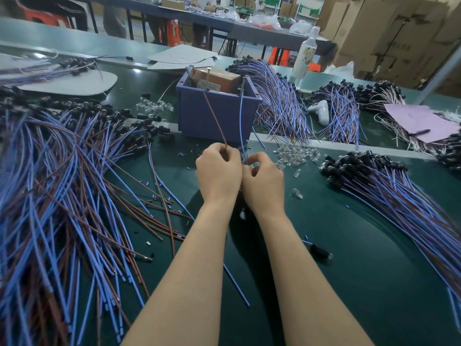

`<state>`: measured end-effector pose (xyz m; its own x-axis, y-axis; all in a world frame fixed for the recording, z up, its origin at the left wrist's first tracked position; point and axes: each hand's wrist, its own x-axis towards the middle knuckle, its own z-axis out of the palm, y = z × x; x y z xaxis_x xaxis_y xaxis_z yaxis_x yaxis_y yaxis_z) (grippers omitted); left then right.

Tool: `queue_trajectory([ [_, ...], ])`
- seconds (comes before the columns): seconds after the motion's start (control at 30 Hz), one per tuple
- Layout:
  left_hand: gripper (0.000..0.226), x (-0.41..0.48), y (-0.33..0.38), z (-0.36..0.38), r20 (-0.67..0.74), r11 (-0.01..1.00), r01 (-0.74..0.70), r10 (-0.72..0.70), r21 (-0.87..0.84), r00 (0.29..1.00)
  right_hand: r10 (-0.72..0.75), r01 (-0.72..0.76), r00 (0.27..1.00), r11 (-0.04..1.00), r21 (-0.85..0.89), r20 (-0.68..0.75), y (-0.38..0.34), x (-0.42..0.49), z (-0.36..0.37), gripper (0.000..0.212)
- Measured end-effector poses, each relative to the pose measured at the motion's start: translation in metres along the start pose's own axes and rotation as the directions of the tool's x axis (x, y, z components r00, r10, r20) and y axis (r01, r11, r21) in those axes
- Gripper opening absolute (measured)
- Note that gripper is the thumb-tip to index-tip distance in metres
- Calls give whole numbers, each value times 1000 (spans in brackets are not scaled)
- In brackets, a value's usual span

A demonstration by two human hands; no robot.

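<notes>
Wires: the brown wire (215, 118) and the blue wire (241, 116) both run from the hands at mid-surface up toward 12 o'clock, to the rim of the box (194, 113).
Left hand (219, 171): fingers (230, 152) curled, pinching the near end of the brown wire.
Right hand (264, 181): touching the left hand, fingers curled round the end of the blue wire. I cannot tell if it holds anything else.
Handling: both look light, thin and springy, with a smooth sleeve that would likely slip. A pinch close to the tip seems best, since a grip further back would let the end whip.
Bulbs (296, 153): clear, loose at 2 o'clock from the hands; they would probably roll.
Pile (50, 196): tangled wires at 9 o'clock on the surface (349, 245).
</notes>
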<state>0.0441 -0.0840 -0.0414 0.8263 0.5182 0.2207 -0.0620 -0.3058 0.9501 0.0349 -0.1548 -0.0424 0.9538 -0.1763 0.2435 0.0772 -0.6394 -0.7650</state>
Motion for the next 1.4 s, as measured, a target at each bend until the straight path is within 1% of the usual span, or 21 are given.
queue_trajectory([
  [0.23, 22, 4, 0, -2, 89, 1000, 14, -13, -8, 996, -20, 20, 1000, 1000, -20, 4, 1, 0, 0, 14],
  [0.37, 21, 5, 1, -3, 117, 1000, 17, -14, -21, 993, -30, 30, 1000, 999, -24, 4, 2, 0, 0, 14],
  [0.67, 20, 6, 0, -3, 142, 1000, -17, 19, -19, 990, -51, 51, 999, 998, -27, 3, 2, 0, -1, 15],
  [0.93, 19, 8, -2, -1, 159, 999, -27, 31, -28, 987, -35, 35, 999, 999, -34, 5, 0, -1, -1, 15],
  [1.03, 21, 8, 0, -2, 220, 1000, -10, 15, -23, 975, -32, 32, 999, 999, -36, 16, -2, -1, -3, 15],
  [1.13, 23, 8, 8, -5, 335, 994, 48, -12, -100, 942, -66, 60, 993, 996, 66, 94, -7, 0, -16, 16],
  [1.2, 21, 5, 22, -11, 378, 973, 53, 36, -223, 925, -117, 91, 976, 985, 147, 181, -15, 2, -36, 17],
  [1.23, 19, 3, 32, -15, 377, 958, 24, 90, -285, 922, -156, 123, 963, 979, 161, 218, -19, 3, -48, 17],
  [1.3, 17, 1, 57, -18, 355, 937, -120, 240, -327, 903, -243, 224, 941, 969, 101, 234, -25, 5, -75, 15],
  [1.33, 16, -2, 71, -17, 353, 927, -210, 318, -310, 880, -279, 275, 939, 960, 46, 201, -27, 6, -87, 12],
  [1.37, 16, -6, 86, -16, 355, 910, -293, 388, -293, 851, -307, 310, 943, 951, -1, 131, -27, 7, -100, 11],
  [1.4, 17, -10, 101, -13, 352, 887, -365, 450, -282, 821, -324, 325, 946, 945, -24, 23, -27, 6, -111, 12],
])
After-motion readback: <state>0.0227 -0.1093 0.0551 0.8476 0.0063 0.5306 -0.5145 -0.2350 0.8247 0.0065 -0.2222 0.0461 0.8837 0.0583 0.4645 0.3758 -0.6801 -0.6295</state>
